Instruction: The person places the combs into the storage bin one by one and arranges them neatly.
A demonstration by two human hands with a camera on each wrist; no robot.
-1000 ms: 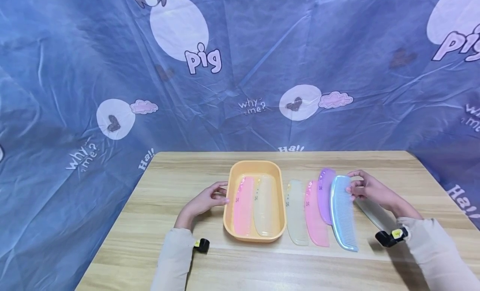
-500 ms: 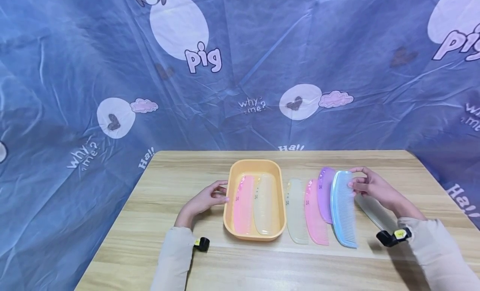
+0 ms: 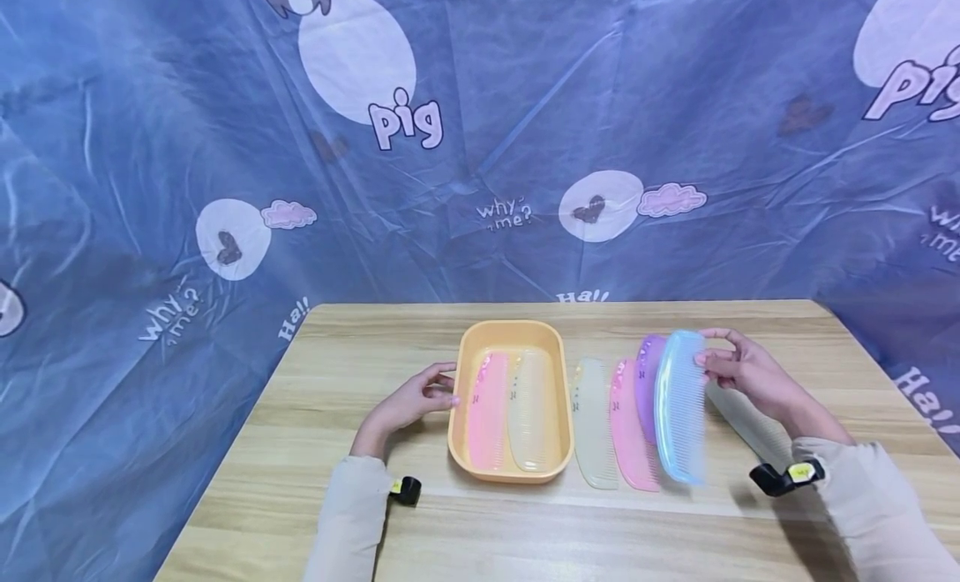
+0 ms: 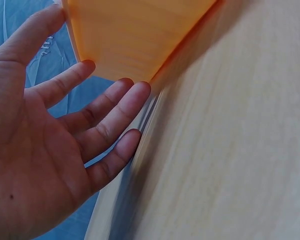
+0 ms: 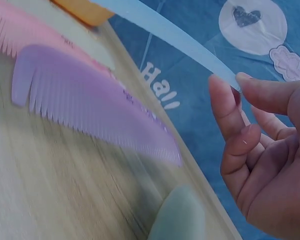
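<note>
My sleeves sit at the near edge of the wooden table (image 3: pixel 315 449), each with a small black wrist unit. I take the orange tray (image 3: pixel 461 373) as landmark; it sits mid-table.

Left of the tray: my left hand (image 3: pixel 408 403) lies relaxed, fingers extended, tips touching the tray's left wall. It holds nothing. The left wrist view shows the same, straight fingers (image 4: pixel 117 107) against the orange side.

Inside the tray: a pink comb (image 3: pixel 487 411) on the left and a pale cream comb (image 3: pixel 531 408) beside it, both lying lengthwise.

Right of the tray, on the tabletop, in order outward: a whitish comb (image 3: pixel 592 423), a second pink comb (image 3: pixel 628 428), then a purple comb (image 3: pixel 647 382) partly covered from my view.

Further right of the tray: my right hand (image 3: pixel 738 373) pinches the blue comb (image 3: pixel 678 407) by its far end, between thumb and fingertips. The comb is lifted off the table and blurred, hanging over the purple one. The right wrist view shows its thin spine (image 5: pixel 165 32) caught at my fingertips (image 5: pixel 225 100).

Beyond the hand, a grey-green comb (image 3: pixel 750 428) lies flat on the table.

Behind the tray, past the far table edge: a blue printed cloth (image 3: pixel 150 190) as backdrop.
</note>
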